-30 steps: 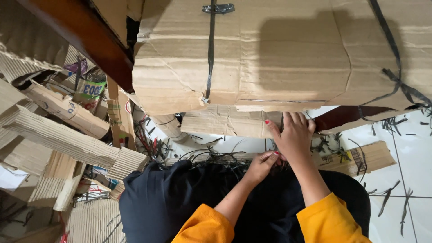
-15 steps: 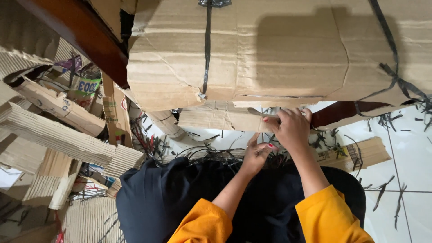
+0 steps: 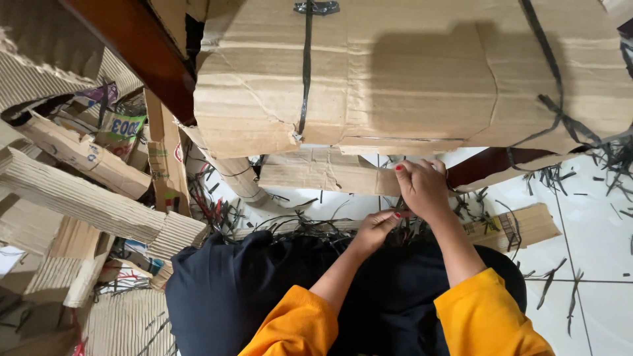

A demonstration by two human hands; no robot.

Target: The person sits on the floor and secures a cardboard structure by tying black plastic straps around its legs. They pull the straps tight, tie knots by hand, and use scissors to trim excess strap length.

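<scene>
Right hand (image 3: 422, 188) grips cardboard sheet (image 3: 323, 173) below strapped bundle (image 3: 409, 72); left hand (image 3: 374, 229) lies beneath the bundle, curled, grip indeterminate.

I see my right hand (image 3: 422, 188) gripping a cardboard piece (image 3: 323, 173) under the strapped cardboard bundle (image 3: 409, 72); my left hand (image 3: 374, 231) is close below it.

A cardboard sorting and bundling workspace, set up on a tiled floor.

A large bundle of flattened cardboard (image 3: 409, 72) bound with black plastic strapping (image 3: 305, 66) filled the top of the view, loose corrugated sheets and offcuts (image 3: 79, 198) were heaped at one side, and cut strap scraps (image 3: 554, 290) littered the white floor tiles (image 3: 593, 231).
</scene>
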